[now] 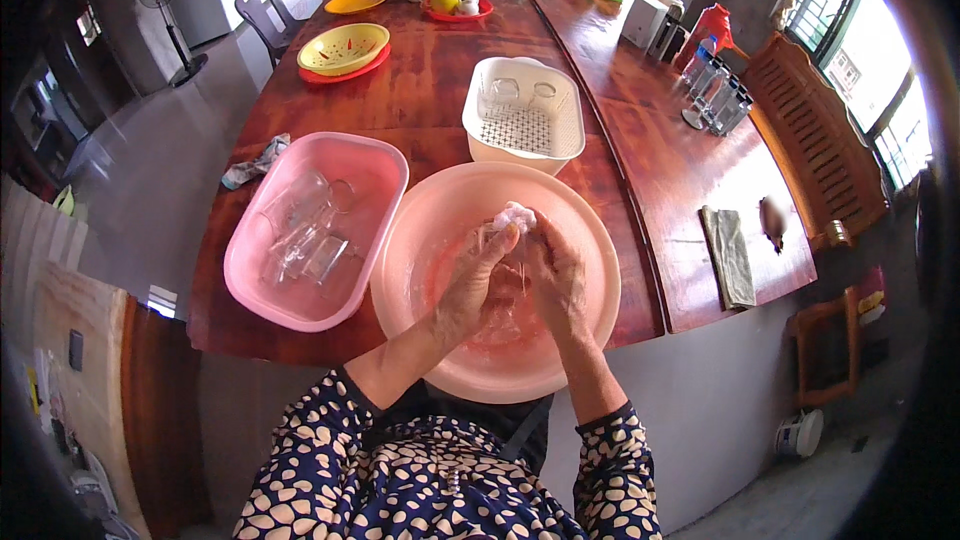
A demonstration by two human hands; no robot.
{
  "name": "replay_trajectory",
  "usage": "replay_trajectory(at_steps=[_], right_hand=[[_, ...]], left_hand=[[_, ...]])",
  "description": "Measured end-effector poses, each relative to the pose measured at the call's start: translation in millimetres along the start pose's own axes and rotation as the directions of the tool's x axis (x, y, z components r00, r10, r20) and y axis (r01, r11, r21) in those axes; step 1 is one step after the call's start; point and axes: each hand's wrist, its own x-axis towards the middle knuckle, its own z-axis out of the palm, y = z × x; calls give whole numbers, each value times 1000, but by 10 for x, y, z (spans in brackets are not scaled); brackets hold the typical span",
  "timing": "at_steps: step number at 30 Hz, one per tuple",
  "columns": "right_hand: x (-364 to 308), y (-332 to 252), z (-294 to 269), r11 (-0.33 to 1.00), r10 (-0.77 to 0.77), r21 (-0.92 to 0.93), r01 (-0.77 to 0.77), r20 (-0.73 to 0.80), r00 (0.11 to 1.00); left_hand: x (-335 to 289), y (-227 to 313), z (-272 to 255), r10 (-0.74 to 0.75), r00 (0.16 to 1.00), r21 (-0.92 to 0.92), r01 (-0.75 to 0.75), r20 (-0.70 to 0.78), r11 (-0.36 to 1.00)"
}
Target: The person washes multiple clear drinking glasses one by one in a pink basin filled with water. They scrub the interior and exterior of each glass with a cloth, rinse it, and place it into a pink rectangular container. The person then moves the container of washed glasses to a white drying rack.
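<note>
Both hands are over a round pale-pink basin (400,340) with some water in its bottom. My left hand (468,285) is closed round a clear drinking glass (486,234), partly hidden by the fingers. My right hand (558,280) is closed on a wet, whitish scrubbing cloth (515,217), pressed against the rim of the glass. More clear glass shapes show dimly low in the basin. To the left, a pink rectangular tub (235,270) holds several clear glasses (318,240). Behind the basin, a cream draining basket (478,140) has two upturned glasses (504,91) at its far end.
A crumpled cloth (258,162) lies by the table's left edge. Farther back are a yellow colander (343,48) on a red tray and a red plate of cups (457,8). On the right side stand several glass bottles (718,98); a folded grey-green cloth (729,258) lies nearer.
</note>
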Motion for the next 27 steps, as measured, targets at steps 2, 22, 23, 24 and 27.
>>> replay_trajectory(at_steps=[2,22,23,24,27], right_hand=[[-113,85,55,999,-42,-24,42,-33,999],[-175,482,-20,956,286,-7,-294,260,922],[-164,523,-53,953,302,-134,-272,336,892],[-101,579,-90,945,255,-288,-155,356,899],[25,1044,-99,880,273,-471,-66,386,881]], left_hand=[[43,-17,14,14,998,-31,-16,-62,999],[101,-27,19,115,945,-147,-166,-305,975],[145,-42,-48,104,928,-131,-160,-359,978],[180,-68,-102,160,942,-122,-203,-294,971],[194,-26,-153,-70,943,-258,-17,-325,966]])
